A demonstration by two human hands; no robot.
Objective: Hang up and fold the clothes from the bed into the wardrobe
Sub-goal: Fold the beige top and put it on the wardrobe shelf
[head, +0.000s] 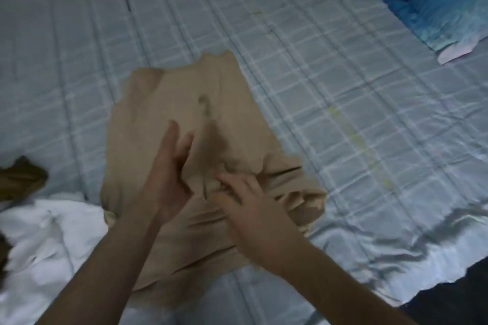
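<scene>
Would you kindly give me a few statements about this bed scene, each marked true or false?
1. Both hands are on the beige garment. True: the left hand and the right hand are on it.
2. The garment hangs on a hanger. False: it lies on the checked bedsheet.
3. A white cloth lies to its left. True.
4. The blue patterned fabric covers the garment. False: it lies apart, at the far right.
</scene>
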